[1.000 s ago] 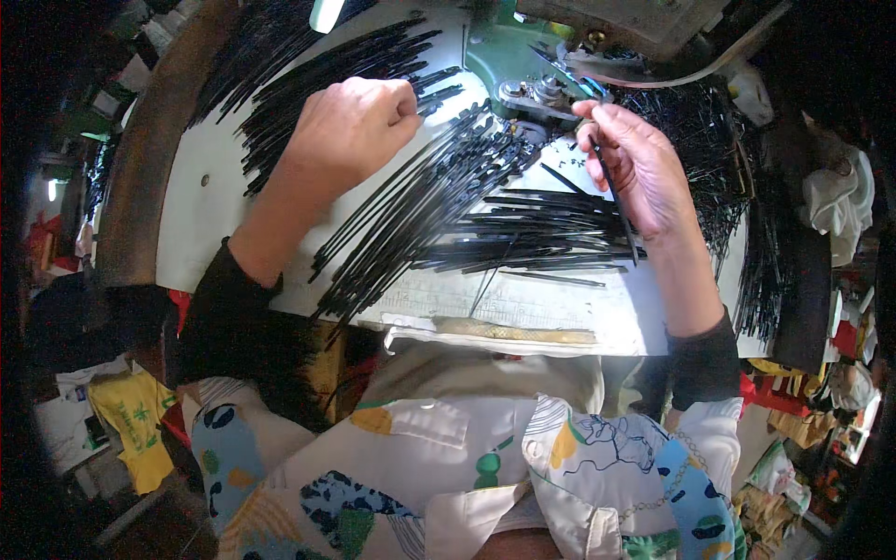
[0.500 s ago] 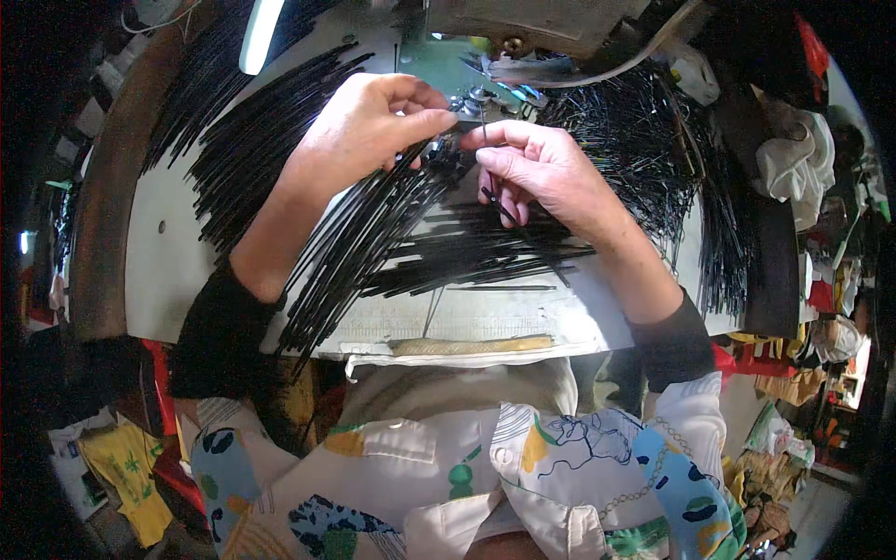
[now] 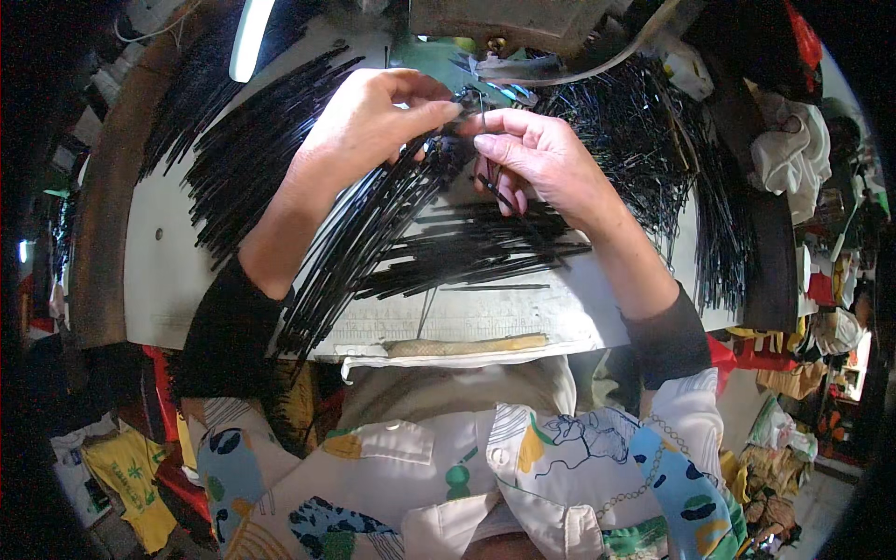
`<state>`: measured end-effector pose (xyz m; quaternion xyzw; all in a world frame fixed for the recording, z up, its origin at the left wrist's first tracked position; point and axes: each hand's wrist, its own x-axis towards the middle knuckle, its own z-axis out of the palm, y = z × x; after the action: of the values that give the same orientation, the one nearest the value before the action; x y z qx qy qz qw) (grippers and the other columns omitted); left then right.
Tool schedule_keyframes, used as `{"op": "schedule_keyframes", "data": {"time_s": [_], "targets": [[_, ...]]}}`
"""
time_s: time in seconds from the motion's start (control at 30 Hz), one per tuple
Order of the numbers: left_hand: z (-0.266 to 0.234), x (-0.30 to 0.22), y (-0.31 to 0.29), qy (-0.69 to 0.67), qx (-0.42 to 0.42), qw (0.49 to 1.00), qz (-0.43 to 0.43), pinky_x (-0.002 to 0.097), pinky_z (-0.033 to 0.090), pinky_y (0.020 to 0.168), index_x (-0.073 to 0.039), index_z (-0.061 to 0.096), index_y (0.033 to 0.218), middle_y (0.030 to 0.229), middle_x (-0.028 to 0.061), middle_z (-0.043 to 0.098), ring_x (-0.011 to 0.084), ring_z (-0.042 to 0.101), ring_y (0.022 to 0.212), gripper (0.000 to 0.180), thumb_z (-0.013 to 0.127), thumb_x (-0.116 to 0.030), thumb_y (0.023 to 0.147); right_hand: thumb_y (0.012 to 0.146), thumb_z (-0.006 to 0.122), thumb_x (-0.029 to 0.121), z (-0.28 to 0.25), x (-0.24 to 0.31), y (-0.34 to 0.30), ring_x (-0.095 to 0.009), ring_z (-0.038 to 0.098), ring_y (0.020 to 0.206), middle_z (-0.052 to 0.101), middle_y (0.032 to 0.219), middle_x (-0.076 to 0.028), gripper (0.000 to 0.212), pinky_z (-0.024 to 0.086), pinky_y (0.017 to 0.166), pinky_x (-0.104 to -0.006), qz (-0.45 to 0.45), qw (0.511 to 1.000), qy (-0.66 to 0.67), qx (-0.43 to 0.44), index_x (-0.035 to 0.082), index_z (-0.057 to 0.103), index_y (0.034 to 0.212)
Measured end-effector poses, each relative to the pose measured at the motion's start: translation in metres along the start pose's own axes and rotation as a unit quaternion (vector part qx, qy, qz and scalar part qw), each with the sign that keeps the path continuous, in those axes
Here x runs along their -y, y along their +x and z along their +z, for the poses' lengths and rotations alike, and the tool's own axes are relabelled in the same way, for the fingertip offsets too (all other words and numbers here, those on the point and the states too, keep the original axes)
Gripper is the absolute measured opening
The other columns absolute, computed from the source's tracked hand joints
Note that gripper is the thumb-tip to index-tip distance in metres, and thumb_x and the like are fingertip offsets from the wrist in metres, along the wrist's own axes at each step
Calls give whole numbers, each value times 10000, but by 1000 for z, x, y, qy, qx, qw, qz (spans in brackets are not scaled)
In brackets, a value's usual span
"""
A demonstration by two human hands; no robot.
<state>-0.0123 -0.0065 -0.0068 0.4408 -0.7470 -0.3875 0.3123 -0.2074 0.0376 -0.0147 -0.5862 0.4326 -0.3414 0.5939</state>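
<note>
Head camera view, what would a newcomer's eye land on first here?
Probably the heaps of thin black strips lying across the white tabletop. Next, the left hand and right hand, close together near the upper middle, the right one holding a slim dark piece. The glowing lamp tube at the upper left would also stand out.

Wkshp w/ mach., blk strips
</note>
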Motion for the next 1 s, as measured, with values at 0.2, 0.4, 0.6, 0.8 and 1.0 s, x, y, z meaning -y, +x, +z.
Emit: {"op": "schedule_keyframes", "data": {"time_s": [0.2,0.4,0.6,0.8,1.0], "targets": [[-3,2,3,3,14,1000,2,199,401,419,21,639,951,671,32,609,49,526,521,353,634,-299,803,884,505,169,-1,-1,3,-76,540,457,556,679,-28,242,408,382,-178,-7,1000,-18,4,-10,561,1037],[-3,-1,2,-64,43,996,-37,177,367,410,7,646,911,660,17,598,34,502,498,308,629,-282,805,887,500,172,-1,0,2,-78,544,456,566,685,-36,246,398,377,-172,2,1000,-22,10,-19,558,1032],[1,1,1,-248,71,954,-154,156,307,379,-20,632,837,632,11,576,28,450,429,223,640,-240,804,891,494,194,0,0,0,-86,551,456,598,721,-67,264,385,370,-169,21,999,46,19,-24,543,1032],[2,-1,-1,-232,65,959,-150,142,302,381,-9,620,901,629,-4,555,17,437,438,228,614,-225,829,894,482,196,8,-2,-1,-85,550,449,603,713,-63,238,378,370,-165,13,998,66,3,-6,555,996],[3,-3,-2,-230,49,963,-133,149,293,380,-3,615,919,627,-5,544,24,429,439,239,610,-225,831,885,506,161,13,5,-5,-64,501,447,594,722,-59,243,365,390,-171,16,997,70,-15,-5,555,1055]]}}
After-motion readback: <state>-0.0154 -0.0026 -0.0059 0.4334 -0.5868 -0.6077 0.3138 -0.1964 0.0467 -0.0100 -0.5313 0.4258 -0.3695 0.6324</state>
